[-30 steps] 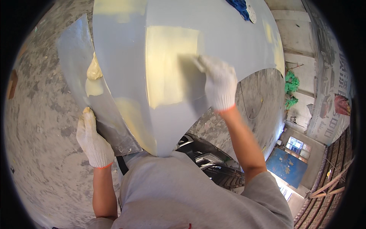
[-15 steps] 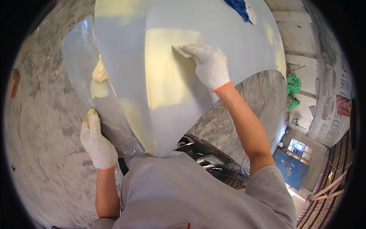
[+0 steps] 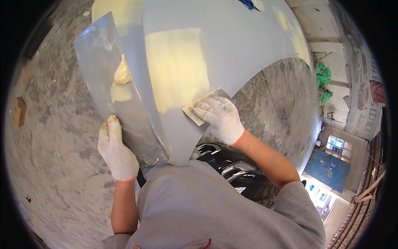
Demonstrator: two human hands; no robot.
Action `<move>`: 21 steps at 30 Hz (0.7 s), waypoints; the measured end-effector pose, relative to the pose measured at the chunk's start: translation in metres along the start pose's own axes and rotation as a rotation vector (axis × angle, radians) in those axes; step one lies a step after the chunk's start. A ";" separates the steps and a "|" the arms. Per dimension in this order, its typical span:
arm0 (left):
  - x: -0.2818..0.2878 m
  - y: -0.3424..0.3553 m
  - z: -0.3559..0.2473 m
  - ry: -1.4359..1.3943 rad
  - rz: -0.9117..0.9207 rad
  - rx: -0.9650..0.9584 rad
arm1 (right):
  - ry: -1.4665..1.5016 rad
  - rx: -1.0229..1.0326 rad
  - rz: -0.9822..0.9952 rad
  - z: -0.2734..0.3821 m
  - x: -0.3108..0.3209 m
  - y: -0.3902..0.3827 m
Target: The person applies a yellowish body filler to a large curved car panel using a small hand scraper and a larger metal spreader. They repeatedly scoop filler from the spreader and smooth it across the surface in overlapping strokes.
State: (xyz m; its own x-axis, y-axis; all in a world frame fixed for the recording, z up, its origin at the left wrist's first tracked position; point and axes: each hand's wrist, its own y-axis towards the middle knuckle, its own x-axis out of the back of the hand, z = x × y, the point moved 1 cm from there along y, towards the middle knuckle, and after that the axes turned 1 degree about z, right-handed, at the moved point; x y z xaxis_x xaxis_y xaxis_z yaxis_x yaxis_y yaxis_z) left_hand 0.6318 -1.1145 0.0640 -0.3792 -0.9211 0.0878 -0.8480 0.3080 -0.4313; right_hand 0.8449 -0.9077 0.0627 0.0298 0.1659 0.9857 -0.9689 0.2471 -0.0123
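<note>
In a white knitted glove, my right hand (image 3: 219, 118) is closed on a flat putty spreader (image 3: 191, 111), its edge at the lower right of a pale yellow filler patch (image 3: 178, 66). That patch lies on a grey car body panel (image 3: 244, 41). My gloved left hand (image 3: 119, 149) grips the edge of a long, smeared mixing board (image 3: 99, 54), tilted beside the panel. A dollop of beige body filler (image 3: 122, 72) sits on the board, with a thinner smear below it. The left palm's contact with the board is partly hidden.
Other yellow patches (image 3: 118, 14) mark the panel at top left and far right. A blue cloth (image 3: 247, 3) lies on it at the top edge. Black shiny car parts (image 3: 232, 166) stand close to my right side. Green plants (image 3: 323, 74) and a blue board (image 3: 327, 170) are farther right.
My right hand has moved down with the spreader, from the upper part of the patch to its lower right corner. The board and left hand appear slightly farther right in view.
</note>
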 end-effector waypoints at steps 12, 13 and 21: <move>-0.046 -0.035 0.000 0.052 0.161 -0.139 | 0.124 -0.118 -0.535 0.056 0.058 0.038; -0.047 -0.036 -0.001 0.070 0.151 -0.144 | 0.102 -0.106 -0.544 0.061 0.061 0.040; -0.051 -0.044 0.008 0.126 0.125 -0.199 | 0.171 -0.103 -0.508 0.067 0.050 0.062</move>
State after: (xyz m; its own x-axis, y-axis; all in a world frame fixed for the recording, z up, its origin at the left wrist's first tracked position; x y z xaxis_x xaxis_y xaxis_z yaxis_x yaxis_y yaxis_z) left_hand 0.6914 -1.0833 0.0709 -0.5181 -0.8399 0.1616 -0.8431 0.4697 -0.2617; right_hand 0.7695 -0.9479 0.1221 0.5358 0.1524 0.8304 -0.7933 0.4276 0.4334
